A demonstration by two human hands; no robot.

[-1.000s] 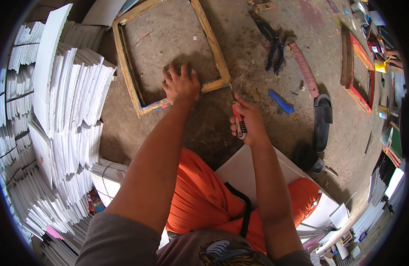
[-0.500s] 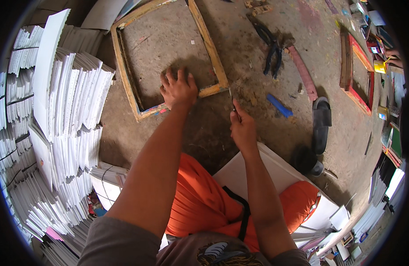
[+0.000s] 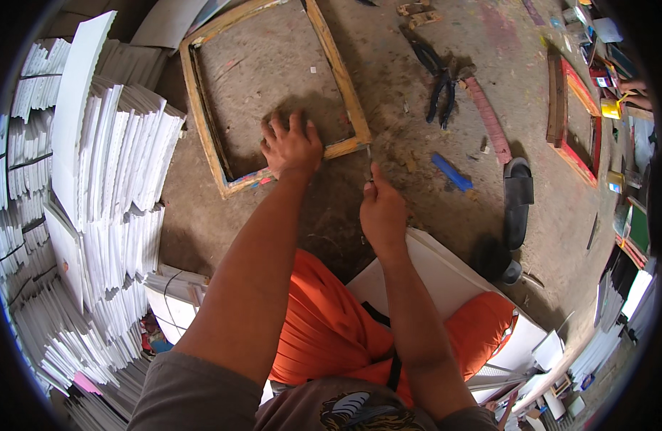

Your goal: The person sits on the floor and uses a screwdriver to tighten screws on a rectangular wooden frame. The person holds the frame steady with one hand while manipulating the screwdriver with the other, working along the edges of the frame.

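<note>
A worn wooden frame [image 3: 350,108] lies on the floor in front of me, its yellowish bars stained with paint. My left hand [image 3: 291,147] rests across its near bar, fingers spread over the opening. Close to the frame's near right corner, my right hand [image 3: 383,212] is closed around a slim tool with a thin metal shaft [image 3: 369,156]. The shaft points away from me and its tip meets or nearly meets that corner. My fist hides the handle, so the exact kind of tool cannot be made out.
Pliers [image 3: 440,90], a hammer with a wrapped handle [image 3: 487,118], a blue piece [image 3: 451,171] and a black sandal [image 3: 517,205] lie to the right. Beyond is a red-edged frame [image 3: 596,147]. White sheet stacks [image 3: 122,151] rise at left. Another person's hand [image 3: 636,93] shows at far right.
My right hand has shifted slightly left, and the tool's shaft stands straighter against the frame's corner. My left hand has stayed on the near bar.
</note>
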